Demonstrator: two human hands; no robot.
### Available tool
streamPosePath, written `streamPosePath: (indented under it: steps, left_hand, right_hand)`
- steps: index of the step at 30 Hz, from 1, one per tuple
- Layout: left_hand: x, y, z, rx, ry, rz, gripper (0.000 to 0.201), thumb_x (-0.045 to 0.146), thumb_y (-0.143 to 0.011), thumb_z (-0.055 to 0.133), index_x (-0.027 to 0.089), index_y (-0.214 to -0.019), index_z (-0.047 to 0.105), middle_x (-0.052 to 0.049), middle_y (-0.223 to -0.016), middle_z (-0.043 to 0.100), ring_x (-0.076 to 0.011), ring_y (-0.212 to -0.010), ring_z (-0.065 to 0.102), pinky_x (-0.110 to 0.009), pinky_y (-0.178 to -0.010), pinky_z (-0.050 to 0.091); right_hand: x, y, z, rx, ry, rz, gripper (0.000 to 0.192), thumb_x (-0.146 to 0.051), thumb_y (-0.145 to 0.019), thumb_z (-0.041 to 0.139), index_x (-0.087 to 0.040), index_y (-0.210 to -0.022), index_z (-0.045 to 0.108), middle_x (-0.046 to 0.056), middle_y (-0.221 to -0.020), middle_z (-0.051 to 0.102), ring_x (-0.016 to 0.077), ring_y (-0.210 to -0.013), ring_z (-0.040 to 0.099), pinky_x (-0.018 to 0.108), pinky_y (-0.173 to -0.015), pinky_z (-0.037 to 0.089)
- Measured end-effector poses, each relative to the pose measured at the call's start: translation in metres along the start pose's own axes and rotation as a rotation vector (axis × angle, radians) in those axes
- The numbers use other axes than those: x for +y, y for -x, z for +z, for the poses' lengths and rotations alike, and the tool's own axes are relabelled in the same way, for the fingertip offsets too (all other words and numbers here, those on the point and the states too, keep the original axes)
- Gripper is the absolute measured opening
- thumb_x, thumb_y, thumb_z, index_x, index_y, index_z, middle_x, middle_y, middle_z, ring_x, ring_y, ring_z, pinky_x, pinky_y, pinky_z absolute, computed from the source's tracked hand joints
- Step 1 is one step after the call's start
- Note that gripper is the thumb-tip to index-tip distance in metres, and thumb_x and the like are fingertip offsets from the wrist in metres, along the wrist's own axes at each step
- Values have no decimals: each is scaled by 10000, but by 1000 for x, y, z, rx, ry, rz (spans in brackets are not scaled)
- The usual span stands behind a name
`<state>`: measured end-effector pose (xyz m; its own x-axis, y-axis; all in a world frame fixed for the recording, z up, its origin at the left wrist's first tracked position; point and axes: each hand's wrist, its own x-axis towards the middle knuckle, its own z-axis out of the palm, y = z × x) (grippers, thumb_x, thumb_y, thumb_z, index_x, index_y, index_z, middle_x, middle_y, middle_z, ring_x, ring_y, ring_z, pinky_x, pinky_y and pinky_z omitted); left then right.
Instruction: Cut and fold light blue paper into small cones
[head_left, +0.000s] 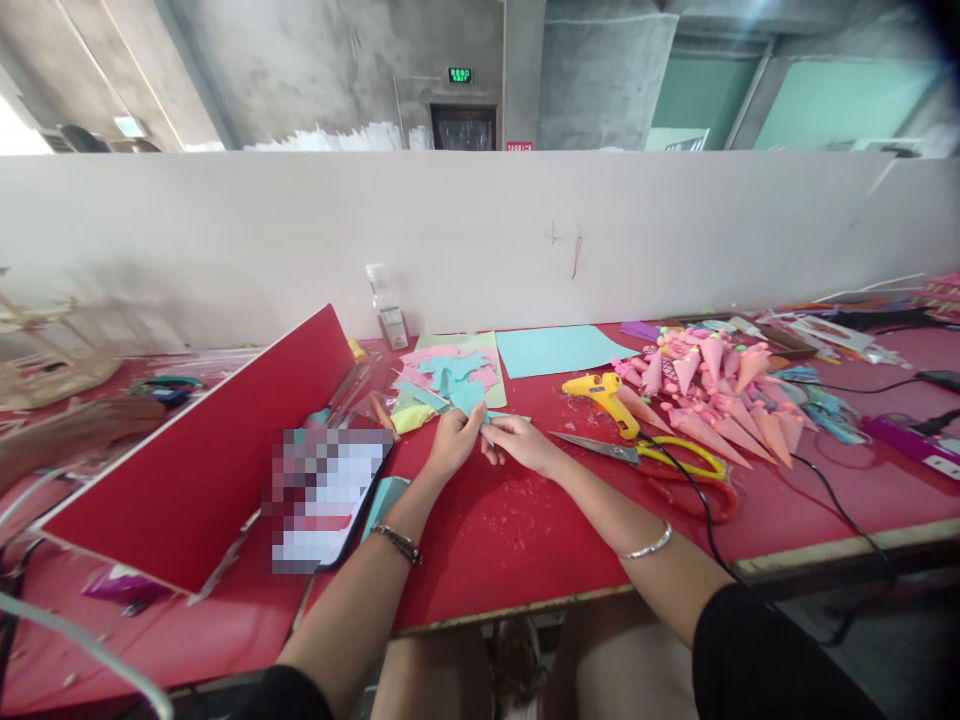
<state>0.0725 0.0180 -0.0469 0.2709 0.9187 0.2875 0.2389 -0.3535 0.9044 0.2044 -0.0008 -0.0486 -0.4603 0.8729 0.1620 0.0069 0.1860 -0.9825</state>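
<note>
Over the middle of the red table, my left hand (454,441) and my right hand (525,444) meet, fingers pinched together on a small light-blue paper piece (488,424). Most of that piece is hidden by the fingers. Just beyond them lies a pile of cut blue paper scraps (454,378) over pink ones (409,362), with a yellow scrap (411,416) at its near left. Right of my right hand are large scissors (637,453) with yellow and red handles. A yellow glue gun (606,398) lies behind the scissors.
A heap of pink paper cones (724,385) covers the right side. A light-blue sheet (562,350) lies at the back, near a clear bottle (388,312). A leaning red board (217,460) and a phone (337,500) stand left. Black cables (832,500) cross the table's right edge.
</note>
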Motion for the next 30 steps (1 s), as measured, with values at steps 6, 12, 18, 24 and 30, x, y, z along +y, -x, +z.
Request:
streamPosePath:
  steps: [6,12,18,24,30]
  left_hand:
    - [-1,-1,0,59,-5,13,534,516,-776,416,166,-373,432,2,-342,448,-79,-362,388,-203,-405,295]
    - [1,-3,-1,223,-25,35,466,477,-746,474,176,-406,368,46,-350,346,-62,-377,289,-214,-388,218]
    - [4,-3,-2,284,-14,29,436,472,-723,506,182,-431,362,51,-367,349,-65,-390,290,-215,-385,223]
    - [9,-3,-4,252,8,13,436,459,-758,470,174,-436,398,37,-351,415,-65,-365,335,-211,-396,261]
    - [5,-4,-5,253,33,12,434,471,-760,471,174,-451,399,44,-369,414,-65,-373,346,-209,-399,267]
  right_hand:
    - [-1,1,-1,1,12,-7,342,-412,-821,450,-145,-619,524,-20,-473,513,76,-441,467,210,-464,357]
    - [2,-2,-2,-3,8,-11,335,-421,-827,433,-145,-672,540,-23,-472,519,75,-430,457,207,-452,346]
    - [4,-2,-2,-26,9,-9,301,-406,-841,417,-146,-737,527,-28,-510,526,69,-435,438,208,-466,342]
    - [2,-2,-1,-47,56,-42,205,-305,-846,416,-139,-792,526,-30,-565,537,58,-439,420,201,-481,339]
    - [4,-1,-2,-44,66,-26,248,-347,-849,416,-137,-798,538,-31,-543,546,56,-415,429,194,-457,338]
